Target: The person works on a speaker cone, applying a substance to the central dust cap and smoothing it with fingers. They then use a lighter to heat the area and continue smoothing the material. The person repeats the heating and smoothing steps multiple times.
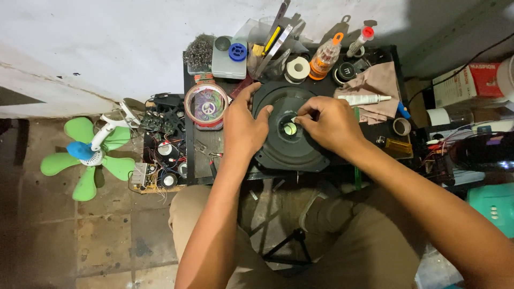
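Observation:
A round black speaker (300,147) lies flat on the small dark work table (203,152). My left hand (243,126) rests on the speaker's left rim, fingers spread, steadying it. My right hand (326,123) is over the centre hole, its thumb and fingers pinched on a small whitish piece (293,120) at the edge of the pale round centre part (289,128).
Behind the speaker stand a clear round tub (206,107), a grey box (229,59), a cup of tools (270,51), a tape roll (297,68), an orange-capped bottle (325,58), a white tube (364,99) and a brown cloth (377,80). Circuit boards (163,155) and a green fan (85,155) lie left.

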